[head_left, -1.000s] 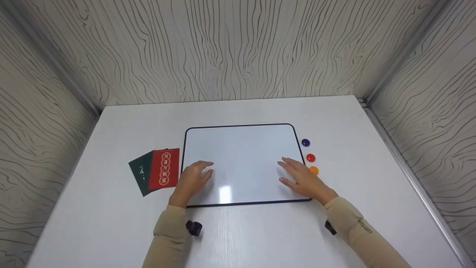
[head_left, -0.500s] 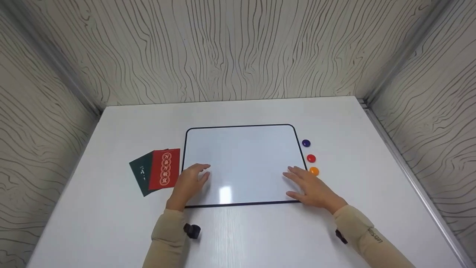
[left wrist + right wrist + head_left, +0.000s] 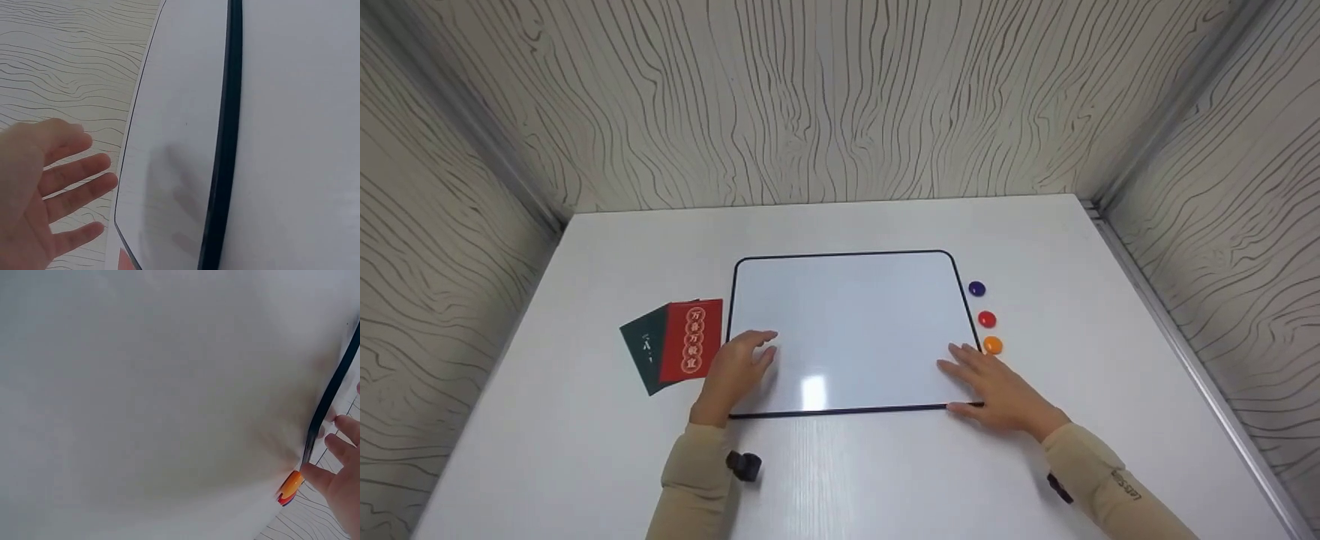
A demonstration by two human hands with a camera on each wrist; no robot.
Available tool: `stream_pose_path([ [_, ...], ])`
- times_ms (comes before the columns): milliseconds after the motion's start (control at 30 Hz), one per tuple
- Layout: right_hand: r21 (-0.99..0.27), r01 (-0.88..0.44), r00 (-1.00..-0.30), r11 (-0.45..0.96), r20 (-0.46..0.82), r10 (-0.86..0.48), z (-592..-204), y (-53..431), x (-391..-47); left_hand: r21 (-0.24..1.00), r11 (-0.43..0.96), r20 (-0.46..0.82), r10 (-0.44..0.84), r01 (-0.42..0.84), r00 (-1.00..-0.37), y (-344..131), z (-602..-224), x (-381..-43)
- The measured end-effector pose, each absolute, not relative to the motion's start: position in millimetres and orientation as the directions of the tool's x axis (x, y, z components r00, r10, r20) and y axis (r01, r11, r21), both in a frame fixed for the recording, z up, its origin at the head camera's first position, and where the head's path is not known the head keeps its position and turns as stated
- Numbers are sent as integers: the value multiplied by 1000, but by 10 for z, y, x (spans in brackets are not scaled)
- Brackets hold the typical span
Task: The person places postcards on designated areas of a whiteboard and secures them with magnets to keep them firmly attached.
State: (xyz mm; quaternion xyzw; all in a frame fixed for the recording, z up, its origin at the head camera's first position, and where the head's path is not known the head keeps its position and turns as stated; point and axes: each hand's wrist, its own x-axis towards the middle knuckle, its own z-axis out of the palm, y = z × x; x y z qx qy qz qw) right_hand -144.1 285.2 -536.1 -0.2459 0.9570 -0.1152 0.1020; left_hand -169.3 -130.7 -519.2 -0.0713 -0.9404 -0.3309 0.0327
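Note:
A whiteboard (image 3: pixel 847 322) with a thin black frame lies flat on the white table. My left hand (image 3: pixel 735 371) hovers over its lower left part, fingers loosely extended; in the left wrist view the same hand (image 3: pixel 56 191) shows spread fingers with nothing between them. At the lower right corner is my right hand (image 3: pixel 997 386), fingers spread over the board's edge and holding nothing. Just beyond it sits an orange round magnet-like disc (image 3: pixel 993 345). Beside my left hand lies a red card (image 3: pixel 691 341) with white Chinese characters, overlapping a dark green card (image 3: pixel 645 345).
A red disc (image 3: pixel 987 319) and a dark purple disc (image 3: pixel 976 289) continue the row along the board's right side. Wood-grain panels (image 3: pixel 825 105) wall in the table (image 3: pixel 825 225) at the back and both sides. A small black device (image 3: pixel 745 466) is strapped at my left wrist.
My right hand has moved right and toward me, from over the board to its lower right corner. My left hand has drifted slightly left. Board, cards and discs have stayed in place.

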Motion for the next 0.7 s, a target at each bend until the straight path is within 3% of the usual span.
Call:
stream_pose_path([
  [700, -332, -419, -868, 845, -128, -480, -5459, 2909, -1443, 673, 740, -11, 6, -3, -1000, -1519, -5239, -1698],
])
